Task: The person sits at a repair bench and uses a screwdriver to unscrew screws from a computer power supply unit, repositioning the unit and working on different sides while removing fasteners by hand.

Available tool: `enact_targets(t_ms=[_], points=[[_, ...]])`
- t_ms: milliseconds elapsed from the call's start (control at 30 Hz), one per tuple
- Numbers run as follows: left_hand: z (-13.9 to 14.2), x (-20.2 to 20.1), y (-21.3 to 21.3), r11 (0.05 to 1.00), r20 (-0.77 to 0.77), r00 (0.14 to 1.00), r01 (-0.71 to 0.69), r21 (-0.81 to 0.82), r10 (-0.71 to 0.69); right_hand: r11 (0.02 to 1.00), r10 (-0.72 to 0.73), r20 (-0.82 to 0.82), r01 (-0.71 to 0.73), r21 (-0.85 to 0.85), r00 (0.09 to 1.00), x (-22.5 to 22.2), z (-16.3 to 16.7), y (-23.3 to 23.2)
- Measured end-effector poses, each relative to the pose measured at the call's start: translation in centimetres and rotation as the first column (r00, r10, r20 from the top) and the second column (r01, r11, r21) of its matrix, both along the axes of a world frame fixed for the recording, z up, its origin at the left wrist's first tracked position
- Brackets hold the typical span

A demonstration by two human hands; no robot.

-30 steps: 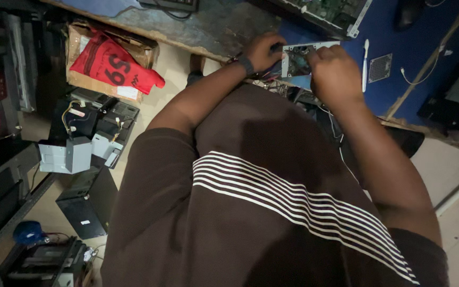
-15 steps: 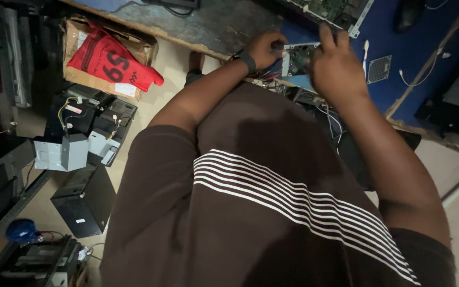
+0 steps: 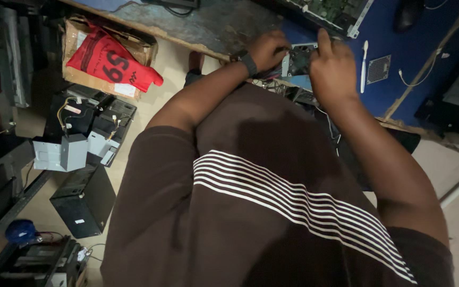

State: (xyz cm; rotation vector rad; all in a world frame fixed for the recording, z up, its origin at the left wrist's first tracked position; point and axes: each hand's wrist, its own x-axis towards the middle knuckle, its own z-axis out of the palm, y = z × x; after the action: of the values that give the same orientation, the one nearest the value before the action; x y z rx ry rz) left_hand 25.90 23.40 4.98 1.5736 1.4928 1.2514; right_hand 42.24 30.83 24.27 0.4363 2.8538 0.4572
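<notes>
My left hand [image 3: 269, 49], with a dark watch on its wrist, and my right hand [image 3: 333, 66] both grip a small grey metal-framed computer part [image 3: 297, 59] with a dark centre. I hold it just above the edge of the blue workbench [image 3: 410, 42]. The left hand's fingers close on the part's left side. Over its right side and top edge wrap the fingers of the right hand, hiding much of it. My brown shirt with white stripes fills the lower middle of the view.
A green circuit board [image 3: 331, 8] lies at the bench's far edge. A white brush-like tool [image 3: 364, 62], a small square mesh piece [image 3: 379, 69] and a white cable [image 3: 426, 74] lie to the right. On the floor left: a cardboard box with red bag [image 3: 107, 59], computer cases [image 3: 83, 201], metal drive cages [image 3: 59, 153].
My right hand's fingers have moved up over the top of the part. Both hands and the part sit slightly higher in view. The view has shifted a little.
</notes>
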Motion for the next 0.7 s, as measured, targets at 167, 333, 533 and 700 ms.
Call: enact_targets(t_ms=[167,333,533,700], points=[[-0.1,0.1,0.3,0.999,-0.068,0.998,0.016,-0.029,-0.017,0.998,-0.056,-0.082,0.055,-0.014,0.995,0.1,0.0,0.5],[-0.6,1.0,1.3,0.997,-0.238,0.971,0.009,-0.079,-0.027,0.997,-0.002,-0.241,0.021,0.076,0.971,1.4,0.5,1.2],[-1.2,0.7,0.7,0.992,0.084,0.989,-0.115,-0.058,0.119,0.945,-0.32,-0.335,0.276,-0.174,0.886,5.4,0.6,1.4],[-1.1,0.1,-0.8,0.979,0.267,0.943,-0.184,-0.087,0.201,0.681,-0.696,-0.355,0.417,-0.602,0.624,9.6,-1.1,-0.3]])
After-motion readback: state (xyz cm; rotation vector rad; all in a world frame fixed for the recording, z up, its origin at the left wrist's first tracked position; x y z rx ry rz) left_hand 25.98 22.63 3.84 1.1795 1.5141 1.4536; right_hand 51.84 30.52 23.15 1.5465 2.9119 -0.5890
